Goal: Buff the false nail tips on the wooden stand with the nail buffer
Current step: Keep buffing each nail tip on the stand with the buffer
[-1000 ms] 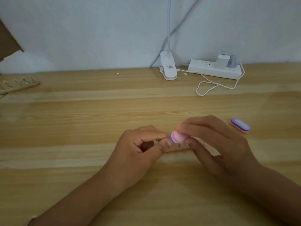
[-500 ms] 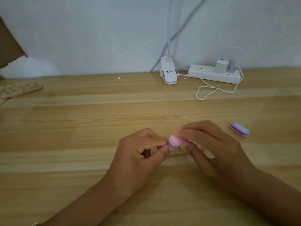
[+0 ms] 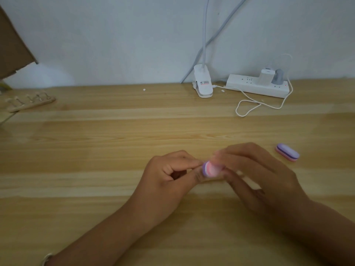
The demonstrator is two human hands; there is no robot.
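My right hand (image 3: 255, 175) grips a small pink and purple nail buffer (image 3: 210, 169) over the middle of the wooden table; the hand is blurred. My left hand (image 3: 169, 177) has thumb and forefinger pinched together right against the buffer's left end, on something too small and hidden to make out. The wooden stand (image 3: 31, 102) with several false nail tips on metal pegs lies far off at the table's back left, away from both hands.
A second purple and pink buffer (image 3: 287, 152) lies on the table to the right of my right hand. At the back stand a white lamp clamp (image 3: 202, 83) and a white power strip (image 3: 257, 85) with a looped cable (image 3: 247, 108). Cardboard (image 3: 13, 48) leans at far left.
Both hands stay together at the table's middle. The buffer in my right hand shifts slightly back and forth against my left fingertips, and the right hand is now blurred.
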